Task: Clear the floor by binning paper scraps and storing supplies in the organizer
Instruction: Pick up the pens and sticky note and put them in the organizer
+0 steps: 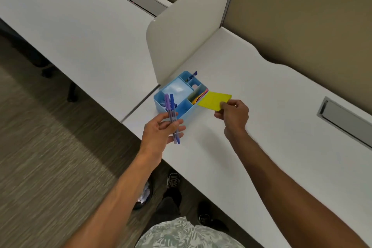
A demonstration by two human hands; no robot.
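A light blue organizer with several compartments stands on the white desk next to the divider panel. A purple pen pokes out of its far compartment, and coloured paper shows in the right one. My left hand grips two purple pens, their tips over the organizer's near-left compartment. My right hand pinches a yellow sticky-note pad by its near corner, just right of the organizer's rim.
A white divider panel rises behind the organizer. Grey cable hatches sit in both desks. Below the desk edge a dark bin with crumpled paper stands on the carpet beside my shoes.
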